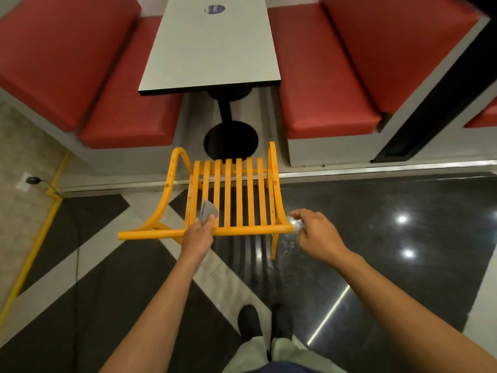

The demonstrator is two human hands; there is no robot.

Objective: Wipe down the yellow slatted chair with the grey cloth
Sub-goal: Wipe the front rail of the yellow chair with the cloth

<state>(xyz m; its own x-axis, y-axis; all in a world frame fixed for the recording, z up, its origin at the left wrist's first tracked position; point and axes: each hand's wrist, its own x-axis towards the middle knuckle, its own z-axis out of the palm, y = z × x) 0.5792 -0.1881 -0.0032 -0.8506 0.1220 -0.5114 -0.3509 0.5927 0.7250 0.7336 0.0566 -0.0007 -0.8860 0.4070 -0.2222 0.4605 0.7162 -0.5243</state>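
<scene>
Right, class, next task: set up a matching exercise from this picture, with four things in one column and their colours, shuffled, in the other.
Things:
1. chair
2. cloth
3. bench
4. table base

Colours:
a. red
b. black
c. yellow
d. grey

Pairs: 1-c, 2-d, 3-a, 4-b
</scene>
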